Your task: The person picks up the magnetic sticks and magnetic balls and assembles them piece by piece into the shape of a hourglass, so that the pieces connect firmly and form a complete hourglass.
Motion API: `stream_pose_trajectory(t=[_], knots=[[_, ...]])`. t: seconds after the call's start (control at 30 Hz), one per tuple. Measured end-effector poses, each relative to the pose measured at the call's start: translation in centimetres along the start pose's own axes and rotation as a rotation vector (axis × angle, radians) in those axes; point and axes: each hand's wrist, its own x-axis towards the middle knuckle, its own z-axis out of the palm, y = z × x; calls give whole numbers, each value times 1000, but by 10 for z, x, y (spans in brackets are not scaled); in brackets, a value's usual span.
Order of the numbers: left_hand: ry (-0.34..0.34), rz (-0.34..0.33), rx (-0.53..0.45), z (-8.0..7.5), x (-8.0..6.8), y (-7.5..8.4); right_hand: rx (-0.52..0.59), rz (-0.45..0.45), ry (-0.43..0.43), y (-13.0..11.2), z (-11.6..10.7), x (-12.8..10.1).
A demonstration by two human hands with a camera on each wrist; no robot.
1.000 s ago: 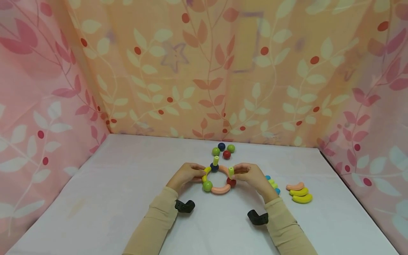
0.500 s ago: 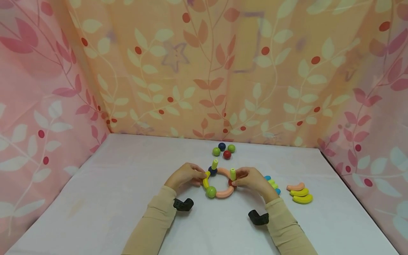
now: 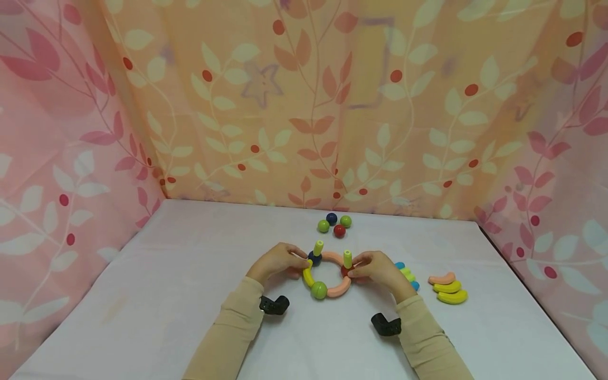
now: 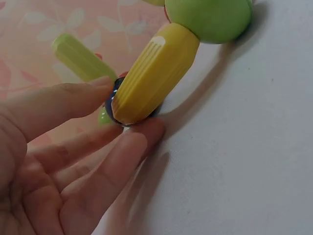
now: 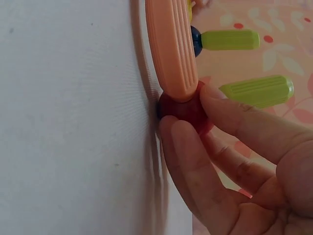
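Observation:
A ring of toy balls and curved rods lies on the table between both hands. My left hand (image 3: 276, 262) pinches the dark blue ball (image 3: 314, 258) at the end of the yellow curved rod (image 4: 159, 71). On the other side, the fingertips of my right hand (image 3: 379, 272) grip the red ball (image 5: 181, 110), partly covering it. A green ball (image 3: 319, 290) joins the yellow rod to the near peach curved rod (image 3: 339, 288). Another peach rod (image 3: 331, 256) links the blue and red balls. Short light-green sticks stand up from the blue ball (image 3: 319, 248) and the red one (image 3: 348, 258).
Loose balls, two green, one dark blue (image 3: 331, 218) and one red (image 3: 339, 230), sit behind the ring. Blue and light-green pieces (image 3: 407, 274) lie partly behind my right wrist. Farther right are yellow curved rods (image 3: 452, 297) and a peach one (image 3: 442, 278). Patterned curtains (image 3: 304, 105) surround the white table.
The ring has turned slightly: its green ball came nearer and rightward, its blue ball nearer and leftward. My left fingers are now at the blue ball's side; both arms barely moved.

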Motion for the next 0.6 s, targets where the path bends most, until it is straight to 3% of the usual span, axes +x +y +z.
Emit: stream_pose_trajectory(t=[0.17, 0.4, 0.6], knots=[[11, 41, -46, 1, 3, 0, 38, 26, 14, -2, 3, 0], [5, -8, -59, 1, 1, -1, 42, 25, 36, -4, 4, 1], [20, 32, -62, 2, 4, -3, 15, 10, 28, -3, 4, 3]])
